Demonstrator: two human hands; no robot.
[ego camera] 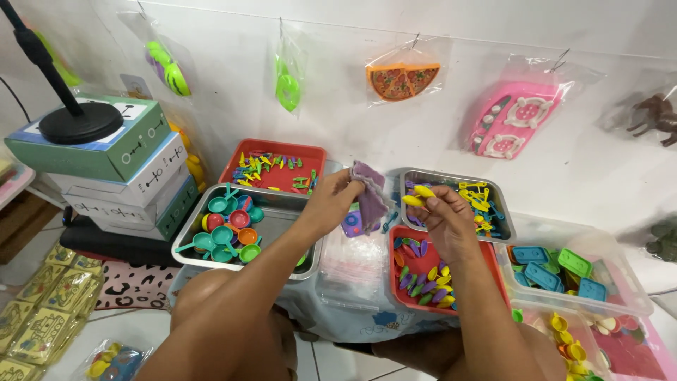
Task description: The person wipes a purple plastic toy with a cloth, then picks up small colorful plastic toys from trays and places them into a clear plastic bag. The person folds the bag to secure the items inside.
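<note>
Above the trays, left hand (331, 204) pinches a small purple bag (370, 197) — right hand (441, 215) beside it pinches yellow spoons (419, 195); red tray (399, 296) beneath still heaped with spoons, bag partly filled

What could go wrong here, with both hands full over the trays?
1. The right hand pinches small yellow pieces in its fingertips; one could slip into the red tray of mixed pieces below.
2. The left hand holds the clear bag by its top edge only, so the bag may sag or close as pieces go in.
</note>
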